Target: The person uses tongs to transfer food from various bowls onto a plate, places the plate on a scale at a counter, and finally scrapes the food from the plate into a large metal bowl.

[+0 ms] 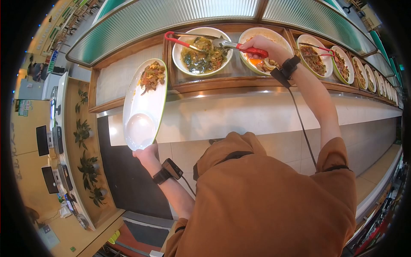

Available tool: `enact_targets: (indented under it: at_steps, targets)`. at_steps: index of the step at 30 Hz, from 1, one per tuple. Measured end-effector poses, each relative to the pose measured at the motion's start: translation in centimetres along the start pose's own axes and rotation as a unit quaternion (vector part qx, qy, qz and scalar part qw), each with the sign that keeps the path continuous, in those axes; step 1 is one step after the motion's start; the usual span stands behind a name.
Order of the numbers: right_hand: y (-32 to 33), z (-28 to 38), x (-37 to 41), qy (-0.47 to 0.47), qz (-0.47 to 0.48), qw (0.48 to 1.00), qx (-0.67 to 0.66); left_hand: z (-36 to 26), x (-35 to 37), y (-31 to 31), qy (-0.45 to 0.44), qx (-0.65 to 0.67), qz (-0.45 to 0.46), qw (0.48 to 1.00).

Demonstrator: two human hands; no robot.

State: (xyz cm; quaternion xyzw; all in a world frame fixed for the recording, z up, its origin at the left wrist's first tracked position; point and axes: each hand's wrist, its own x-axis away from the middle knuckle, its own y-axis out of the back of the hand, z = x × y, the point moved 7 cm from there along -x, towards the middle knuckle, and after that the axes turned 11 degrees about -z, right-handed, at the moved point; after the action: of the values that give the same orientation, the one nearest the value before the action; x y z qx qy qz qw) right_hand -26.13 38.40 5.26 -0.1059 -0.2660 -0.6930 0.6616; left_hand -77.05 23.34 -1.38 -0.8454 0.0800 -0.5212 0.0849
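My left hand (147, 155) grips the lower end of a long white oval plate (145, 105) with a green rim. Mixed food (151, 77) lies at the plate's far end, and a round white bowl (141, 128) sits at the near end. My right hand (259, 47) is closed on the red handle of metal tongs (231, 44). The tongs' tips reach into the leafy green food (209, 55) in a white bowl (179, 58). A second pair of red-handled tongs (184, 43) rests across that bowl.
Below my right hand is a dish (274, 36) with reddish food. More filled dishes (327, 66) run rightward in a wooden-framed counter (239, 84), behind ribbed glass panels (171, 21). Potted plants (82, 132) and screens (42, 140) stand at the left.
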Motion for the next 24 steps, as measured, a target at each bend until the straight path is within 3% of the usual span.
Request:
enact_targets:
  at_steps: [6,13,17,20,23,24]
  targets:
    - [-1.5,4.6,2.1,0.044,-0.016,0.999,0.024,-0.1,-1.4,0.0,-0.005,-0.02,0.023,1.0]
    - [-9.6,8.4,-1.1,0.08,0.107,0.991,0.009,-1.0,-3.9,-0.5,-0.075,-0.153,0.093,0.981]
    - [-15.5,10.1,-0.4,0.101,0.162,0.981,-0.032,0.2,0.7,-0.2,0.001,0.017,0.036,0.999]
    - [-19.3,10.0,0.8,0.071,0.179,0.981,-0.024,0.0,-0.6,0.0,0.001,0.011,0.031,0.999]
    - [-22.2,8.8,0.0,0.065,0.18,0.981,0.013,-0.4,0.4,-0.2,-0.068,-0.1,-0.006,0.993]
    - [-22.7,8.6,0.3,0.071,0.186,0.98,0.021,-0.1,1.0,-0.2,-0.051,-0.064,-0.008,0.997]
